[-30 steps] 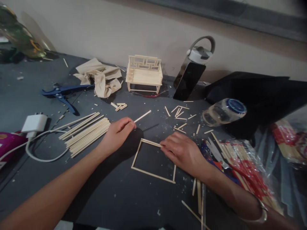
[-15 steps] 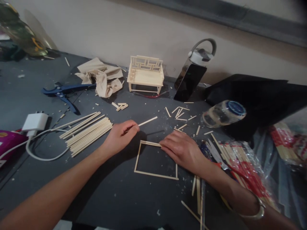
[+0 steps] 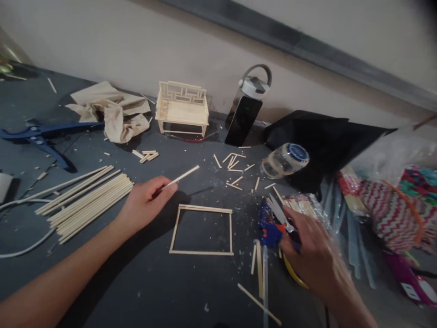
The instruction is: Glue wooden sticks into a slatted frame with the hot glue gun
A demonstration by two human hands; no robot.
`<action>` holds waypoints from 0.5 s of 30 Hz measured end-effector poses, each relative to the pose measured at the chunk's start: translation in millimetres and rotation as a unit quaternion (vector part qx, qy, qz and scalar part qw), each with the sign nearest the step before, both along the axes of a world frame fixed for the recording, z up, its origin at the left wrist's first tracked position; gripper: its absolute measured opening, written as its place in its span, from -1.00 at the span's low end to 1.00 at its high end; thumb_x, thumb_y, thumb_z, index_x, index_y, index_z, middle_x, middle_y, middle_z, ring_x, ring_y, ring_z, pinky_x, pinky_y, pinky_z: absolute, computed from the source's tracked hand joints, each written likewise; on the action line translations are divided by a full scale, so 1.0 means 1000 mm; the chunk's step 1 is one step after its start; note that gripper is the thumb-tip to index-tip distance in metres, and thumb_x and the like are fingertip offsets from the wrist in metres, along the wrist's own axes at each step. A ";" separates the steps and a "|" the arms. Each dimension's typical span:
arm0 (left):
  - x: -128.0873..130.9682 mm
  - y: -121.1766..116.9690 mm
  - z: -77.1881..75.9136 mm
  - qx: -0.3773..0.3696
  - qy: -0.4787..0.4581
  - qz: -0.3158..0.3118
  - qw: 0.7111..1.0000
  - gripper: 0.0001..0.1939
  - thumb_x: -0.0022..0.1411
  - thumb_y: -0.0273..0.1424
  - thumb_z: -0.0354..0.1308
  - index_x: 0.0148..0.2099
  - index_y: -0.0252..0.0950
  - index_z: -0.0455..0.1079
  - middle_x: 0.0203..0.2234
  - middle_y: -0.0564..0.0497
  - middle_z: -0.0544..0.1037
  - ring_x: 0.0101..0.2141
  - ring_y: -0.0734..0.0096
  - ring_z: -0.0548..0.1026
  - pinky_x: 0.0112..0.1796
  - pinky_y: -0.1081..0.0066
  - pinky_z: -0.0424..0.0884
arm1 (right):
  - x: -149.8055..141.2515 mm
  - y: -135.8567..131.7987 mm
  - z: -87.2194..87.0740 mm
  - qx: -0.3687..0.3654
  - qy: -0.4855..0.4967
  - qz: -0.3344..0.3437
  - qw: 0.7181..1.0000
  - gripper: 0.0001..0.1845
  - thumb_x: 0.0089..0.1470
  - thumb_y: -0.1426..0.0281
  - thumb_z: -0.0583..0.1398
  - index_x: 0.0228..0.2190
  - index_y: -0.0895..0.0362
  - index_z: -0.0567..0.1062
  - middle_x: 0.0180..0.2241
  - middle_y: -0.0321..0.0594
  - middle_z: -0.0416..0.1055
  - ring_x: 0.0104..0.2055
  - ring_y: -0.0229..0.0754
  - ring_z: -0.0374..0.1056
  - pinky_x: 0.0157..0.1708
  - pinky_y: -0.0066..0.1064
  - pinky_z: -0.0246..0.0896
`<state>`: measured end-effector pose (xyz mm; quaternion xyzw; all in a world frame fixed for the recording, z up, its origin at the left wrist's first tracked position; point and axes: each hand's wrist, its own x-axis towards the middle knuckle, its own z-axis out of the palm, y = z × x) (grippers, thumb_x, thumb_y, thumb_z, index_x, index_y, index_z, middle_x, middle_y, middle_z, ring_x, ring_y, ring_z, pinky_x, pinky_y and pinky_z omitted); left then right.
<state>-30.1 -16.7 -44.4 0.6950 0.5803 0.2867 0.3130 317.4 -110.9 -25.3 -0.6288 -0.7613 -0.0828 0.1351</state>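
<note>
Broad open stretch of dark grey desk [image 3: 191, 287] on near side of flat rectangular frame of thin pale wooden sticks [image 3: 201, 253]; frame low, inside open from above. Leftward way blocked by left hand [image 3: 146, 200] and row of pale round wooden sticks [image 3: 92, 207]. Beyond frame, slim pale wooden stick [image 3: 186, 174] juts across. Narrow gap right of frame; then blue glue gun [image 3: 269, 230], silver scissor blades [image 3: 278, 210], right hand [image 3: 312, 248] obstruct.
</note>
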 end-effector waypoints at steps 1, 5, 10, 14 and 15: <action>-0.001 0.000 0.000 -0.003 -0.015 0.017 1.000 -0.66 0.26 -0.13 0.00 -0.37 -0.27 0.38 -0.65 0.18 0.28 -0.59 0.56 0.22 -0.56 0.53 0.09 | 0.009 -0.008 -0.006 -0.022 -0.003 -0.020 1.000 -0.50 0.10 0.39 0.06 0.09 0.23 0.28 -0.03 0.08 0.39 0.01 0.13 0.30 -0.01 0.03 0.22; -0.002 -0.001 0.004 -0.046 -0.076 0.063 0.994 -0.69 0.26 -0.15 0.02 -0.31 -0.28 0.40 -0.66 0.19 0.21 -0.59 0.57 0.14 -0.56 0.51 0.04 | 0.027 -0.024 -0.025 -0.064 0.001 -0.040 0.997 -0.43 0.09 0.37 0.07 0.14 0.19 0.20 0.00 0.08 0.34 0.03 0.14 0.28 -0.03 0.04 0.24; -0.002 -0.001 0.005 -0.093 -0.184 0.057 0.977 -0.70 0.29 -0.22 -0.05 -0.30 -0.30 0.37 -0.68 0.19 0.06 -0.61 0.56 0.04 -0.58 0.47 -0.01 | 0.023 -0.021 -0.033 -0.046 0.006 -0.007 0.999 -0.43 0.03 0.48 0.08 0.12 0.11 0.23 -0.10 -0.02 0.37 -0.06 0.07 0.32 -0.08 -0.01 0.28; -0.002 0.000 0.007 -0.096 -0.141 0.047 0.984 -0.69 0.29 -0.21 -0.07 -0.29 -0.30 0.39 -0.68 0.17 0.13 -0.60 0.55 0.12 -0.58 0.49 0.05 | 0.020 -0.013 -0.032 -0.049 0.008 -0.007 0.999 -0.51 -0.03 0.52 0.09 0.00 0.09 0.32 -0.19 -0.07 0.40 -0.13 0.05 0.34 -0.13 -0.04 0.29; -0.002 0.000 0.007 -0.091 -0.112 0.041 0.989 -0.68 0.28 -0.19 -0.06 -0.30 -0.29 0.40 -0.67 0.16 0.19 -0.59 0.54 0.16 -0.57 0.50 0.07 | 0.021 -0.012 -0.030 -0.044 0.018 -0.012 0.999 -0.55 -0.03 0.50 0.10 -0.04 0.09 0.34 -0.21 -0.08 0.40 -0.15 0.05 0.34 -0.13 -0.04 0.29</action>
